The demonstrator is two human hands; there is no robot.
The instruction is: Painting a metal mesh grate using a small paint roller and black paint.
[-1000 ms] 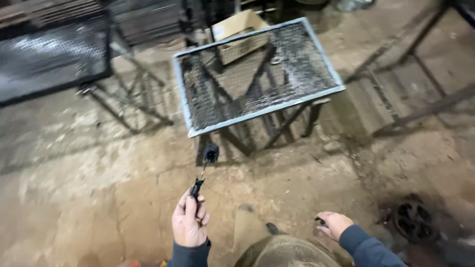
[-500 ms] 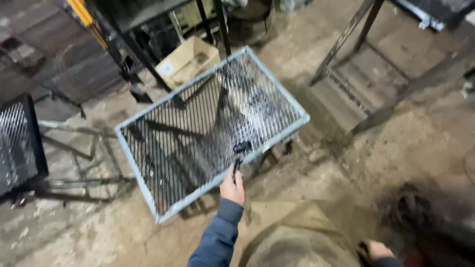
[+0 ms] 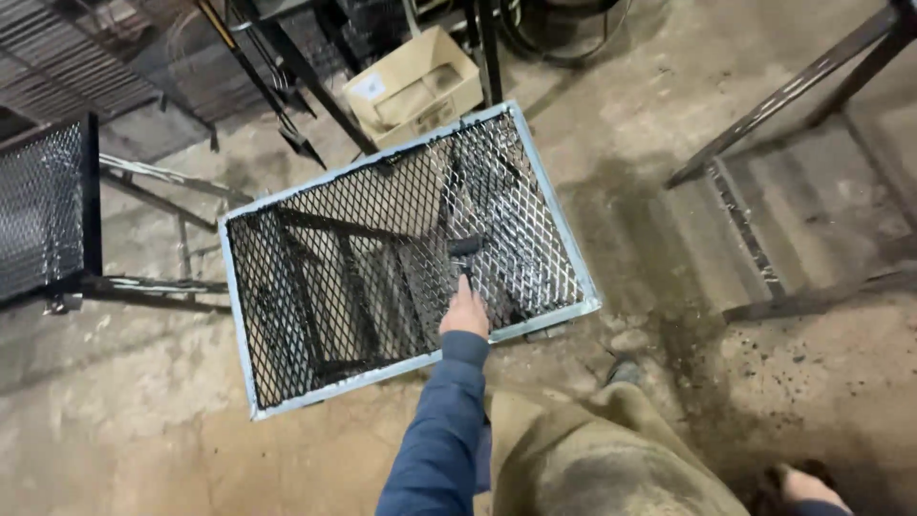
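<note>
Left grip [image 3: 465, 312] around half-hidden roller [image 3: 465, 250]

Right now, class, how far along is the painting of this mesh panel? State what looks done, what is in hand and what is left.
Done: the mesh panel looks wet and glossy black on its right part, near the roller. In hand: the left hand holds a small paint roller on the mesh. Left: the pale frame around the mesh is unpainted, and the mesh's left part looks duller. The right hand is low at the picture's edge, its grip unclear.
</note>
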